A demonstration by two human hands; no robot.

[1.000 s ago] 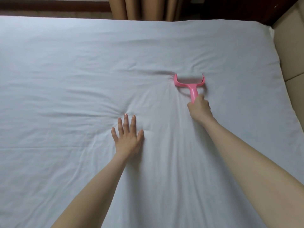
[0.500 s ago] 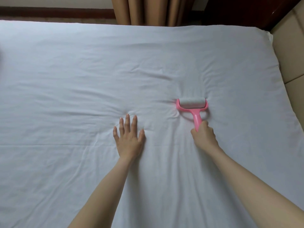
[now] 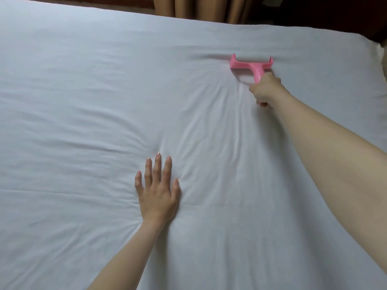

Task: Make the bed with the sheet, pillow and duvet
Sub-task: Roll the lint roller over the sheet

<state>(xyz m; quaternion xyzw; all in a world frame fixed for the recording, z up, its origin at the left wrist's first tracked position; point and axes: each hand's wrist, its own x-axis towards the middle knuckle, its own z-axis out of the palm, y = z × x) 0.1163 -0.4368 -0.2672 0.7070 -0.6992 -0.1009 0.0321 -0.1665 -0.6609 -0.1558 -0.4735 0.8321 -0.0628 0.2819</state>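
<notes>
My left hand [image 3: 157,193] presses flat, fingers spread, on the white sheet [image 3: 83,101] while my right hand [image 3: 264,91] holds its grip tight around the pink lint roller [image 3: 251,65].

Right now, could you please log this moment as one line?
left hand flat on sheet | right hand grips pink lint roller

Open sheet [image 3: 83,101] left of roller [image 3: 251,64]
</notes>
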